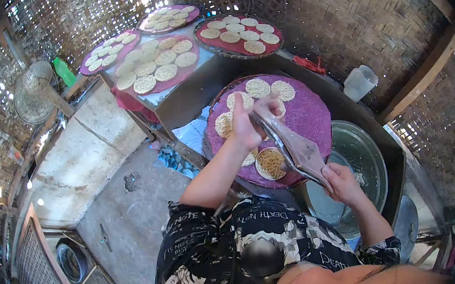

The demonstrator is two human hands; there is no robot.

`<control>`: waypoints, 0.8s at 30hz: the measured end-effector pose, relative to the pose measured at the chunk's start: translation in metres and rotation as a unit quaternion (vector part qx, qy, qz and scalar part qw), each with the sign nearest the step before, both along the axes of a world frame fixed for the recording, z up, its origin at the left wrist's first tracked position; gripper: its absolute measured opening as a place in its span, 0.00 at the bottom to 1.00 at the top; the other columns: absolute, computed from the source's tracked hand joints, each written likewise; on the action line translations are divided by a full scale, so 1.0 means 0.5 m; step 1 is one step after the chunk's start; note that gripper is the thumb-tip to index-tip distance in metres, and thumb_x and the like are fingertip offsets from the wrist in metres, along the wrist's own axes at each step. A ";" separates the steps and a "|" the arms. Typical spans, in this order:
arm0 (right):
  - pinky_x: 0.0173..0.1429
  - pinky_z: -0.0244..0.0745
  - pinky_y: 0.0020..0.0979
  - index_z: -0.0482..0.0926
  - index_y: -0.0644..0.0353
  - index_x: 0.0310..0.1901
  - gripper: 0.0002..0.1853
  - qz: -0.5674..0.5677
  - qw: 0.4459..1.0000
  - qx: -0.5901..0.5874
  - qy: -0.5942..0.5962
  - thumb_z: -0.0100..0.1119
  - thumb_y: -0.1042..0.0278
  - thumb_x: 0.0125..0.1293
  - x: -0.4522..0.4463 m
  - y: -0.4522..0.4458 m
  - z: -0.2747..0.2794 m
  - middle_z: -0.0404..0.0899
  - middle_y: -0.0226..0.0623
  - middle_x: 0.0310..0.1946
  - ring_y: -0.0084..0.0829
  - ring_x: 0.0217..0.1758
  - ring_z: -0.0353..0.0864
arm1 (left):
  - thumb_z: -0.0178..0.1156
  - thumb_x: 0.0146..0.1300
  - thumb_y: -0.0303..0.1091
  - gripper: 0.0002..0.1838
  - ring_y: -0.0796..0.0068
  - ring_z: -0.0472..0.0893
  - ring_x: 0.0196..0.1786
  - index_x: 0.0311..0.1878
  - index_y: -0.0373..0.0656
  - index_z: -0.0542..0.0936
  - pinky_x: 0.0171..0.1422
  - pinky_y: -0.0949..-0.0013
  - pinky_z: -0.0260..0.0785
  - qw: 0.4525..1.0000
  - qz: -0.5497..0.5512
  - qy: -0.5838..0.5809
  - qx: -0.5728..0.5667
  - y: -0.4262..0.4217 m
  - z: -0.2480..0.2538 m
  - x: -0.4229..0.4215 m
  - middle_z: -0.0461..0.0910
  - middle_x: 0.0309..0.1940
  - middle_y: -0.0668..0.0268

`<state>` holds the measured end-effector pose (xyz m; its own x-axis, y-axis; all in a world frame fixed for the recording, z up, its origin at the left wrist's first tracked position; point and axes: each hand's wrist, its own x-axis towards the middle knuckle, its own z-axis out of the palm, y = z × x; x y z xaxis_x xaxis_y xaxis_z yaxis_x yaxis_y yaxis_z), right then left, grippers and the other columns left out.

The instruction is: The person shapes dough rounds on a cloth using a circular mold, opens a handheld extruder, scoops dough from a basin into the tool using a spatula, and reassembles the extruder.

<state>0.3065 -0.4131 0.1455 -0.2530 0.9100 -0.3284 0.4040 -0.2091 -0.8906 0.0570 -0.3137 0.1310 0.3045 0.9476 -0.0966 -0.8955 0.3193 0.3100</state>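
Note:
My left hand point(247, 122) is closed around the far end of a folded, brownish-grey, cloth-like sheet point(301, 149) with a dark, wet-looking edge. At its near end, my right hand point(344, 183) pinches the same sheet, thumb on top. The sheet slants over a round tray point(314, 110) lined with purple cloth. Pale round cakes of noodle-like strands point(258, 88) lie on that lining, some partly hidden by my left hand and the sheet. Close to me on the tray, a pale ring point(271, 163) surrounds yellowish strands.
A large metal basin point(375, 152) stands to the right of the tray, partly beneath it. Behind, more cloth-lined trays point(278, 46) carry similar cakes. A translucent plastic jug point(360, 82) sits at the right edge, and a green bottle point(64, 72) at the back left.

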 end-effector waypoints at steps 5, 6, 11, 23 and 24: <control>0.13 0.55 0.19 0.71 0.57 0.31 0.18 -0.009 0.997 0.004 0.081 0.46 0.50 0.66 -0.001 0.001 0.010 0.68 0.26 0.14 0.16 0.11 0.64 | 0.30 0.67 0.55 0.33 0.65 0.77 0.41 0.52 0.32 0.70 0.52 0.66 0.66 0.852 -0.059 0.497 0.152 -0.028 -0.153 0.035 0.77 0.32 0.58; 0.13 0.55 0.19 0.71 0.57 0.31 0.17 -0.006 0.997 0.022 0.074 0.46 0.50 0.66 -0.003 0.004 0.008 0.68 0.26 0.14 0.16 0.11 0.64 | 0.30 0.68 0.54 0.32 0.65 0.77 0.42 0.51 0.31 0.71 0.52 0.66 0.65 0.818 -0.054 0.536 0.202 -0.037 -0.160 0.035 0.78 0.33 0.57; 0.15 0.56 0.22 0.74 0.59 0.29 0.16 -0.050 0.994 0.057 0.083 0.49 0.54 0.65 -0.009 0.011 0.001 0.68 0.26 0.12 0.16 0.12 0.64 | 0.36 0.66 0.51 0.26 0.62 0.74 0.44 0.50 0.39 0.72 0.53 0.60 0.62 0.692 -0.066 0.676 0.242 -0.069 -0.128 0.020 0.75 0.41 0.57; 0.32 0.69 0.29 0.75 0.63 0.33 0.19 0.054 0.977 0.176 0.105 0.46 0.54 0.66 -0.092 0.048 -0.035 0.73 0.32 0.22 0.25 0.25 0.73 | 0.61 0.50 0.39 0.20 0.60 0.71 0.51 0.45 0.41 0.73 0.57 0.61 0.61 0.654 0.186 0.669 0.299 -0.088 -0.015 0.034 0.74 0.42 0.58; 0.34 0.69 0.30 0.76 0.63 0.34 0.19 0.086 0.973 0.166 0.136 0.46 0.54 0.66 -0.100 0.058 -0.035 0.74 0.33 0.22 0.27 0.27 0.73 | 0.62 0.50 0.39 0.19 0.66 0.74 0.47 0.44 0.41 0.74 0.53 0.65 0.66 0.629 0.199 0.691 0.296 -0.085 -0.023 0.017 0.75 0.41 0.61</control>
<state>0.2565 -0.3841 0.1280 -0.4470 0.8912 0.0769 0.1475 0.1582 -0.9763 0.0653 -0.3563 0.1194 0.0444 0.9168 0.3968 0.3857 -0.3822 0.8398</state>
